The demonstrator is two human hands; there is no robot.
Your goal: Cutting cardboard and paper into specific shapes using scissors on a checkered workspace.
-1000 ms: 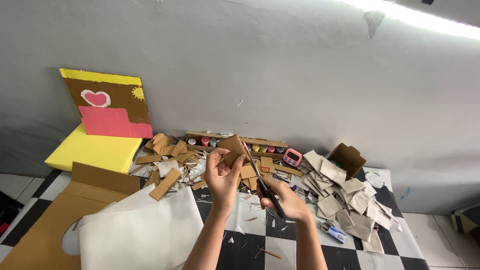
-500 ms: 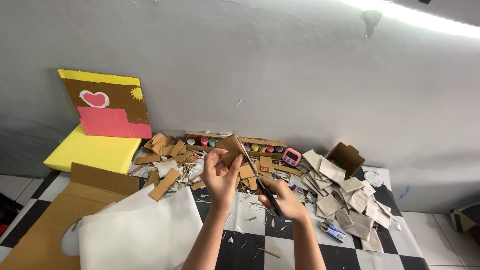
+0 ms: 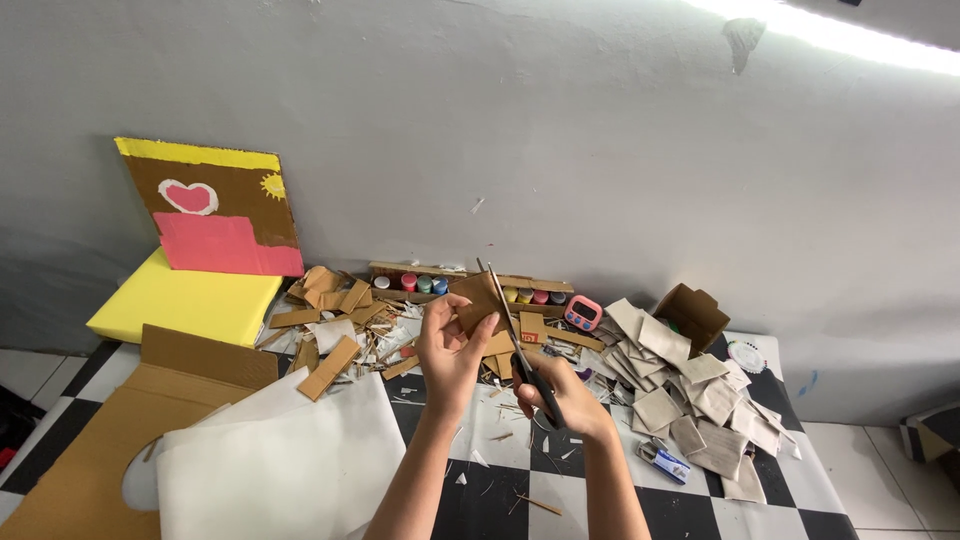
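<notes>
- cardboard piece (image 3: 478, 301) sits pinched in the left hand (image 3: 452, 345), raised over the checkered table (image 3: 600, 500).
- right hand (image 3: 560, 392) grips scissors (image 3: 512, 330), blades slightly parted at the piece's edge.
- both forearms reach forward from below, hands close together.
- cardboard scraps (image 3: 690, 400) litter the table; paint pots (image 3: 420, 284) line the grey wall (image 3: 560, 150).

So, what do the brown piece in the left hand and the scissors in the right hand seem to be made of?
The brown piece, pinched by the left hand, looks like cardboard: matte brown, flat and stiff, like the scraps lying around. The scissors in the right hand seem to have metal blades, thin, grey and slightly shiny; the handles look dark, probably plastic, but are mostly hidden.
</notes>
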